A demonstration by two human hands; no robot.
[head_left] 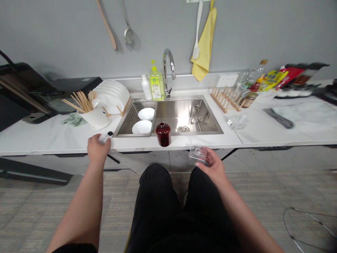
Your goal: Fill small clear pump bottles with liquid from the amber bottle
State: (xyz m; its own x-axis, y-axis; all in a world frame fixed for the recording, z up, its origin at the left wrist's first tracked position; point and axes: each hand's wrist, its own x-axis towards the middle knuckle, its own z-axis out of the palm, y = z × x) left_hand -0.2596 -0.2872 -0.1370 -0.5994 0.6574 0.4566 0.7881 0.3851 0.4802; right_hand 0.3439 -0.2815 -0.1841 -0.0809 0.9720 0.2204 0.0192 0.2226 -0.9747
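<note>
My left hand (98, 149) is closed around a small whitish bottle with a black cap (105, 137), at the counter just left of the sink. In front of the counter edge, my right hand (212, 164) grips a clear plastic box (197, 154) by its right side. A dark red glass bottle (163, 135) stands upright on the sink's front rim, between my two hands. Behind it is the steel sink (168, 109), with two white bowls (142, 127) in the rack basket on its left side.
Left of the sink stand a white holder (96, 118) of chopsticks and a rack of white plates (112, 95). Behind the sink are a faucet (165, 73) and a yellow-green soap bottle (156, 84). A wooden rack (226, 100) and clear plastic pieces (237, 121) are to the right.
</note>
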